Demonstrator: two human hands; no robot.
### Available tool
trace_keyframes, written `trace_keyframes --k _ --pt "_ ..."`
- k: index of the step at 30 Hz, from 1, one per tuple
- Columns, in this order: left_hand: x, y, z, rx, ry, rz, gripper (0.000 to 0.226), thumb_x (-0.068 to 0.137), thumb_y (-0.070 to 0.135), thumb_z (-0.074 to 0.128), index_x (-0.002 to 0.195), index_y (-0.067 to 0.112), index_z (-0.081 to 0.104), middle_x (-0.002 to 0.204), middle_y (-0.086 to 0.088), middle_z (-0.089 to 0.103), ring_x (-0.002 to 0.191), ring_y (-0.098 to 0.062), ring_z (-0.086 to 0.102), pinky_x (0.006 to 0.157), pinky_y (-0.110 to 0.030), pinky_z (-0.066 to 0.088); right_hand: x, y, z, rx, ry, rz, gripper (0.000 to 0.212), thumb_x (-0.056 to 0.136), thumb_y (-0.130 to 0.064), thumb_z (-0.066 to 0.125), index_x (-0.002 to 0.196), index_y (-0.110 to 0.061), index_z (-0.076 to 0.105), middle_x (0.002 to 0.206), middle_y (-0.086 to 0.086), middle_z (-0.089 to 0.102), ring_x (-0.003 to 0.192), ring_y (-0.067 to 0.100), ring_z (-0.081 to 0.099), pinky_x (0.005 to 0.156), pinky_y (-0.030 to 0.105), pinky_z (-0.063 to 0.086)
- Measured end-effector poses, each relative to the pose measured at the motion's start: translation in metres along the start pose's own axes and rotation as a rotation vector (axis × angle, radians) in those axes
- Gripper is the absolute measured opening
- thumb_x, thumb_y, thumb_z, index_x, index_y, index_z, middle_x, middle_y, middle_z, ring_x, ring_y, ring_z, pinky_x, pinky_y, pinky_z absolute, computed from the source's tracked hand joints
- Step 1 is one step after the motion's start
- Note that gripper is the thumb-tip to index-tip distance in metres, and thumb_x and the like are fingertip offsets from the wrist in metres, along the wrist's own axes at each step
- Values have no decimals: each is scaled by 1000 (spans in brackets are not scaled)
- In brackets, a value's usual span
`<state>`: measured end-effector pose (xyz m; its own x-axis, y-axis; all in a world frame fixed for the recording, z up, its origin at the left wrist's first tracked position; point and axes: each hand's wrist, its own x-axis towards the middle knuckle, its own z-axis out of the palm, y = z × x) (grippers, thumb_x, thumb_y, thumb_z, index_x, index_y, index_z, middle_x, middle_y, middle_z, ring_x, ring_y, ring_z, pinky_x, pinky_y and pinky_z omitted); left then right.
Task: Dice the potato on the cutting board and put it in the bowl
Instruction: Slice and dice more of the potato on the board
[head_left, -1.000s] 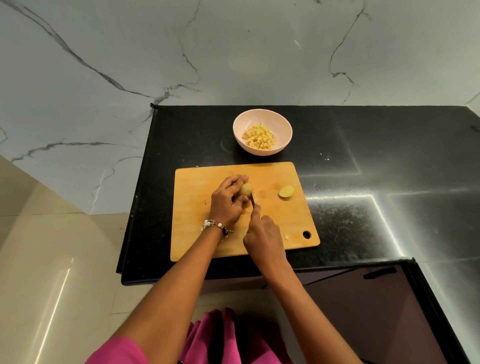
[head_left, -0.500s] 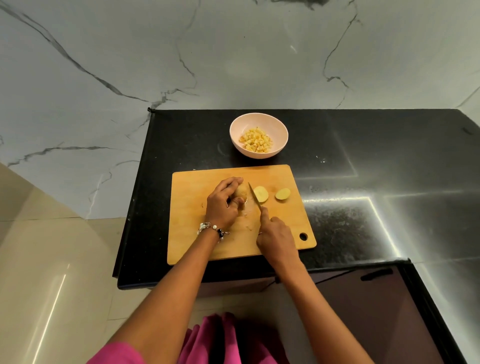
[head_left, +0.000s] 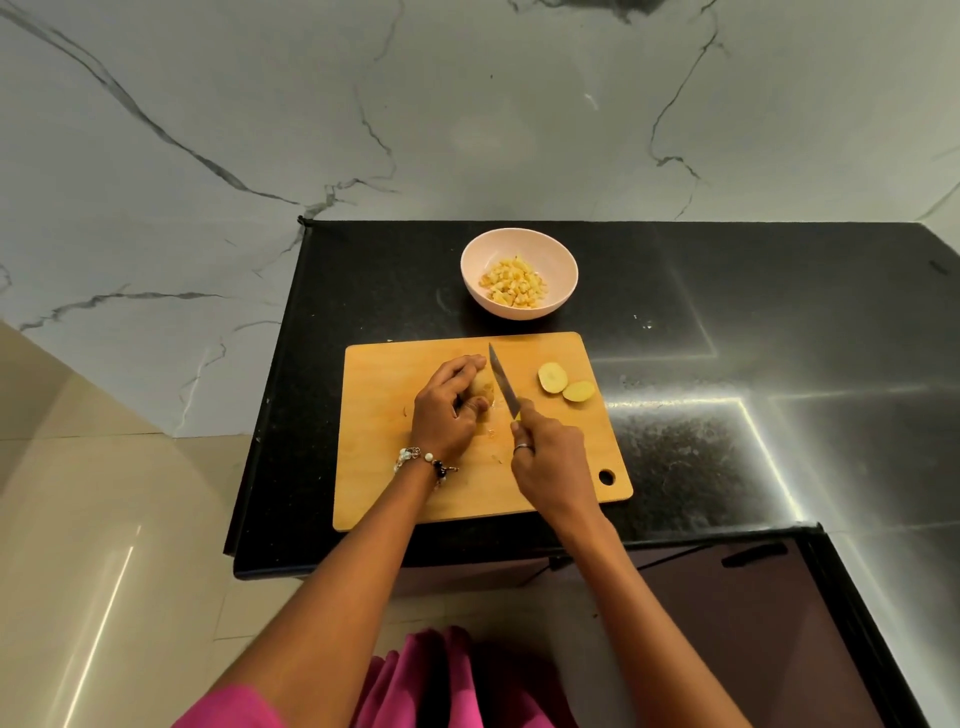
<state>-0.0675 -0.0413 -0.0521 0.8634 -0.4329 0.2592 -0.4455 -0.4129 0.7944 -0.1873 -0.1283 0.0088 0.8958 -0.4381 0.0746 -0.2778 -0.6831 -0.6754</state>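
Now the potato (head_left: 481, 388) sits mid cutting board (head_left: 395, 467), left hand (head_left: 448, 410) fingers curled round it, knife (head_left: 503, 383) in the clenched right hand (head_left: 550, 462) just beside its right end, blade pointing away toward the bowl (head_left: 563, 262); next slice likely falls rightward.

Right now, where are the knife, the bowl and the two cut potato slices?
knife (head_left: 502, 382), head view, middle of the blade.
bowl (head_left: 563, 260), head view, bare inner wall on the right.
potato slices (head_left: 552, 377), head view, cut face of the left slice; the other touches it on the right.
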Motion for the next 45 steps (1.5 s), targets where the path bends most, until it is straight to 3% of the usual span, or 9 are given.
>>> trace_keyframes --k 5,12,22,28,32,39,43,45 --pt "0 -1 0 -5 13 5 50 80 -1 64 127 14 56 129 -1 52 112 -3 44 86 4 33 -5 -9 7 -60 -30 -3 44 96 -9 43 140 -3 39 90 17 68 76 29 61 59 31 37" --pt "0 -2 0 -20 15 16 51 79 0 65 128 12 55 127 -2 54 108 -3 46 84 4 34 -3 -11 7 -115 -31 -29 47 96 -7 42 142 -3 35 84 16 67 71 27 58 57 30 33" --pt "0 -4 1 -39 34 15 53 77 0 65 128 12 56 122 -1 57 107 -6 50 86 0 37 -2 -13 23 -348 -64 -30 56 92 -6 36 146 -2 22 98 17 61 81 30 57 62 29 32" --pt "1 -5 3 -46 49 19 53 73 -6 64 124 12 60 120 -2 59 108 -9 52 88 -1 36 15 -18 29 -379 -51 -43 45 94 -5 32 138 -1 32 100 20 62 86 34 58 65 30 32" --pt "1 -4 3 -36 49 20 53 73 -7 64 123 12 60 119 -2 59 107 -8 51 87 -1 38 -1 -17 32 -445 -43 -30 52 94 -4 30 145 1 22 103 21 59 87 35 58 66 31 34" --pt "2 -4 1 -30 41 25 51 75 -5 64 123 11 60 120 -4 59 108 -10 52 89 -2 38 6 -20 36 -380 5 -70 45 91 3 38 135 9 37 96 28 61 73 41 59 58 33 32" --pt "0 -2 1 -30 30 25 54 73 -9 65 123 12 61 121 -2 58 110 -8 51 89 -1 36 -13 -14 39 -421 -52 -32 53 89 3 36 142 7 27 93 25 60 73 37 59 59 33 33" --pt "1 -2 0 -32 22 24 54 73 -8 65 123 13 60 122 -3 58 109 -8 51 89 1 36 -10 -14 40 -439 -37 -58 51 85 7 44 136 10 36 87 26 62 65 36 59 54 33 36"
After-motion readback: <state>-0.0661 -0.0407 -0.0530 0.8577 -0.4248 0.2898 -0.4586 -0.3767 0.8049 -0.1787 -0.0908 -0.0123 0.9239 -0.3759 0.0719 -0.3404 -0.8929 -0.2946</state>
